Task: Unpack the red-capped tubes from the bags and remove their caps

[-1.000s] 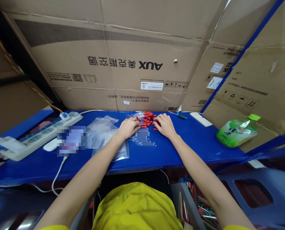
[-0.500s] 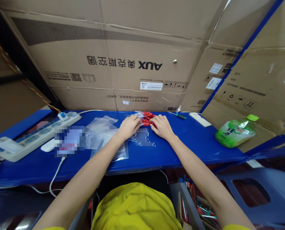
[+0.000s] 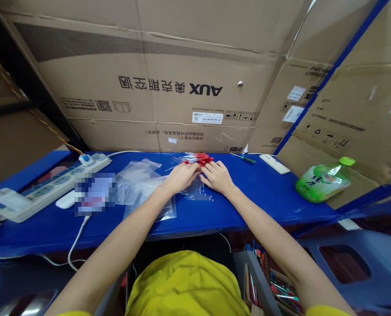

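While flat on blue shelf [image 3: 264, 197], left hand [image 3: 180, 176], right hand [image 3: 217, 176] cup red-capped tubes [image 3: 200, 159] (fingers loose).

There was one view only, from a camera on the person's head. It looked forward and down over both forearms at the blue desk [image 3: 264, 206], close in. Cardboard boxes [image 3: 169, 87] filled the upper frame; the yellow shirt [image 3: 185, 285] sat at the bottom edge.
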Action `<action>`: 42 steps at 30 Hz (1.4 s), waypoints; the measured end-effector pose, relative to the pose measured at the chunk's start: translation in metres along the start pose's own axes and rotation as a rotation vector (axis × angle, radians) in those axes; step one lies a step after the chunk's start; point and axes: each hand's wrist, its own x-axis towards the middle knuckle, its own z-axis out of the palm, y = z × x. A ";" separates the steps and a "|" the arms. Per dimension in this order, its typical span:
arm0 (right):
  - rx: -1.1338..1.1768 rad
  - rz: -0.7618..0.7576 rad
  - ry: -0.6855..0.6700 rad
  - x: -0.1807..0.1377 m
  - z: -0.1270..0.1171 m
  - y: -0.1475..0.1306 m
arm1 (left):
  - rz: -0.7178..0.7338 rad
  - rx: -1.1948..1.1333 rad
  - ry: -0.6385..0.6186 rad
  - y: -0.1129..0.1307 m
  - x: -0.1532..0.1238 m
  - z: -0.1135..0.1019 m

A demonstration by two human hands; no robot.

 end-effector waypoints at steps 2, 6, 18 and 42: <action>-0.006 0.002 0.006 0.000 0.000 -0.001 | -0.010 -0.003 -0.011 0.000 0.000 0.001; -0.017 -0.005 0.004 0.000 0.002 -0.001 | 0.019 0.036 -0.074 -0.004 0.000 0.002; -0.066 0.075 0.010 -0.001 0.006 0.001 | 0.035 0.094 -0.119 -0.004 0.002 0.001; -0.104 0.504 0.180 -0.019 0.003 0.041 | -0.106 0.093 -0.101 -0.020 -0.005 -0.015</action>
